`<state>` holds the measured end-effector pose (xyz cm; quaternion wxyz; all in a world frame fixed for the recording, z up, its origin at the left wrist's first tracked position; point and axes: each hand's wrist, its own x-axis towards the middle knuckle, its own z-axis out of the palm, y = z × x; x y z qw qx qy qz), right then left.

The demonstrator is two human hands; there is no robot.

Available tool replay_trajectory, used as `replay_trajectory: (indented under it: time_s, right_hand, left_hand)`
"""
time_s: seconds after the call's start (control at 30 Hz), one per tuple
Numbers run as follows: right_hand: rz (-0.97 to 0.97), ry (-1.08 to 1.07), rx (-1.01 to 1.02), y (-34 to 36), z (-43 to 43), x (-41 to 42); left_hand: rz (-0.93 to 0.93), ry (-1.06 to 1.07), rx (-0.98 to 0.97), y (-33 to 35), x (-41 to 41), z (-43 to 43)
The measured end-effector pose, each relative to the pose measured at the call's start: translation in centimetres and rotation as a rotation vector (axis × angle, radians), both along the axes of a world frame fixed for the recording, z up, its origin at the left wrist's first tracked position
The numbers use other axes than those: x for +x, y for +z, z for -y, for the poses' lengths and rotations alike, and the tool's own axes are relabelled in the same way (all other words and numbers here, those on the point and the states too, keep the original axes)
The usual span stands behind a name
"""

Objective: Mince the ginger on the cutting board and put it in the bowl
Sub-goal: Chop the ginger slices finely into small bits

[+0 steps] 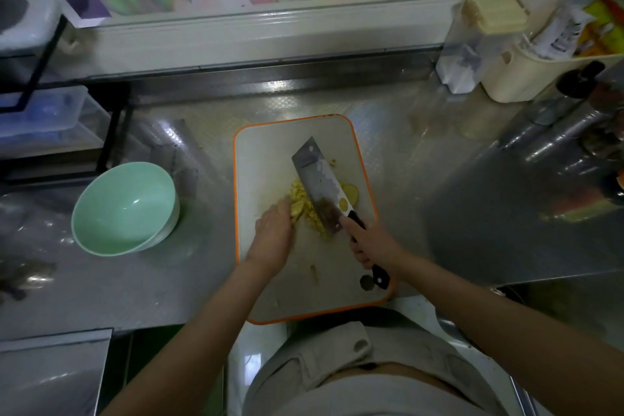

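Observation:
Yellow chopped ginger (300,199) lies in a heap on the white, orange-rimmed cutting board (263,152). A ginger slice (351,192) shows just right of the blade. My right hand (369,246) grips the black handle of a cleaver (320,179), whose blade stands in the ginger heap. My left hand (275,233) rests at the heap's left side, fingertips curled against the ginger; I cannot tell if they pinch a piece. A pale green bowl (125,206), holding nothing, sits left of the board.
A steel counter (422,213) carries the board. Clear plastic boxes on a black rack (50,111) stand at the back left. A cream container (526,78) and bottles (574,118) crowd the back right. A few ginger bits (314,272) lie near the board's front.

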<state>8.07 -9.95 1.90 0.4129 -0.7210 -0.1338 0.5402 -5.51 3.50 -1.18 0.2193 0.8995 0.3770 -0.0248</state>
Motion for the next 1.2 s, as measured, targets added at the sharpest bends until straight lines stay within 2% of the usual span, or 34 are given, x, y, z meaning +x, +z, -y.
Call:
replay_trajectory:
  time_s: [0.1,0.2,0.33,0.83,1.2]
  right_hand:
    - [-0.006,-0.003,-0.004,0.2,-0.1,-0.1]
    - [-0.002,-0.003,0.008,0.4,-0.1,-0.1]
    - [0.011,0.009,0.010,0.3,0.1,-0.1]
    - [0.018,0.026,0.012,-0.3,0.5,-0.3]
    - [0.022,0.003,0.022,-0.2,0.7,0.0]
  left_hand:
    - [0.115,-0.202,-0.141,-0.1,-0.8,0.4]
    - [0.032,-0.269,-0.175,-0.4,-1.6,1.8]
    - [-0.121,-0.237,-0.150,-0.9,-2.0,3.7]
    - [-0.239,-0.082,-0.252,-0.6,-0.2,6.4]
    - [-0.014,0.176,-0.291,0.1,0.1,6.5]
